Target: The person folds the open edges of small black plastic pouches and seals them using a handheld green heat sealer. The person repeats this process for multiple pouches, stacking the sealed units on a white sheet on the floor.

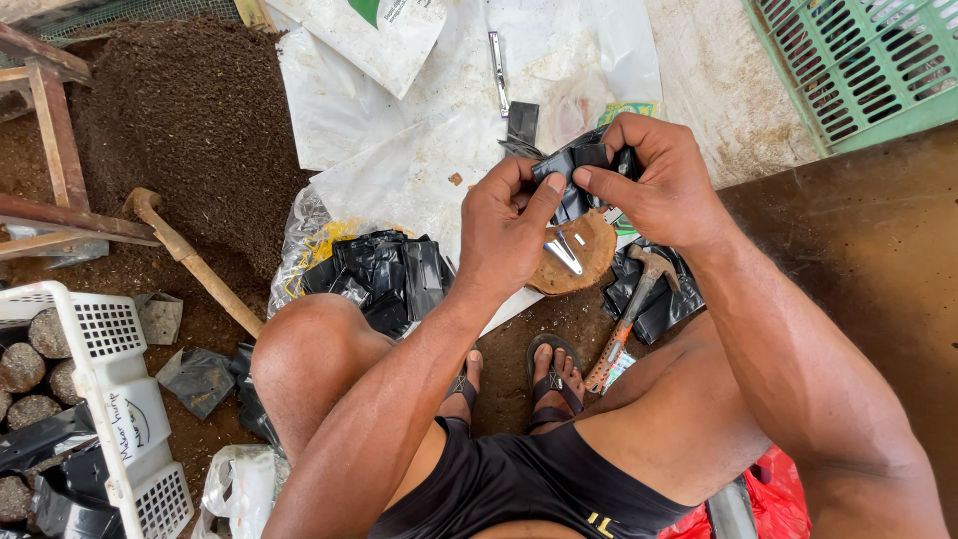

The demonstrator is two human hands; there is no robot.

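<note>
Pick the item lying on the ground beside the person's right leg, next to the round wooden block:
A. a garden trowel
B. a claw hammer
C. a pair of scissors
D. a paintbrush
B: a claw hammer lies on the black plastic bags beside the wooden block, its metal head toward the block, while the left hand and right hand hold a black plastic bag above.

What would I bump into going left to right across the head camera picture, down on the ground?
White basket → wooden handle → pile of black bags → left hand → right hand holding a black bag → green crate.
</note>
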